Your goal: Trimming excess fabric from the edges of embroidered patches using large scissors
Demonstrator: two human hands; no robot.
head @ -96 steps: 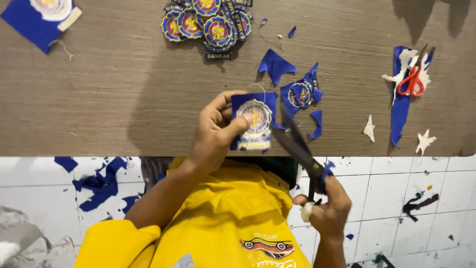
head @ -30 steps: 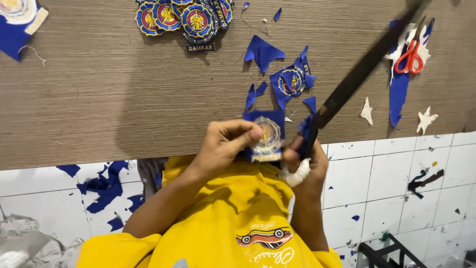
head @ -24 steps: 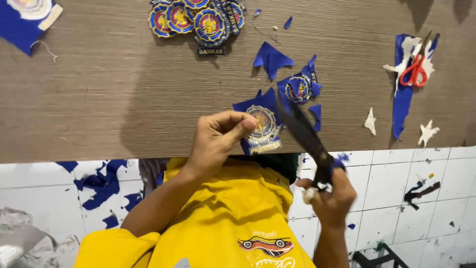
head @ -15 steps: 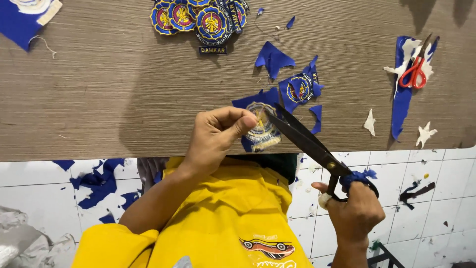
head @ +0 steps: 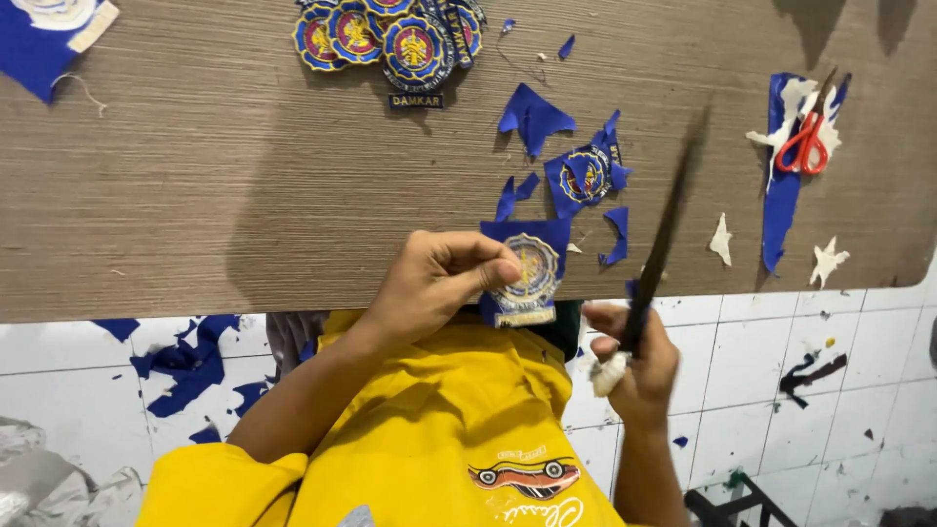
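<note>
A brown wood-grain worktop fills the upper part of my view, and below its edge lies a white tiled floor dotted with blue fabric scraps. My left hand pinches an embroidered patch between thumb and fingers, holding it at the worktop's near edge. The patch is a round emblem in pale gold and white thread with a light banner beneath it, sitting on a piece of blue cloth that shows untrimmed along the top. At about three o'clock from it, my right hand is closed around the handles of long dark scissors, whose blades point up toward twelve o'clock and are blurred; whether they are parted I cannot tell. At twelve o'clock on the worktop lies a pile of finished round patches. Between it and my hands are blue offcuts and another blue patch. At two o'clock rest red-handled scissors on a blue and white strip.
</note>
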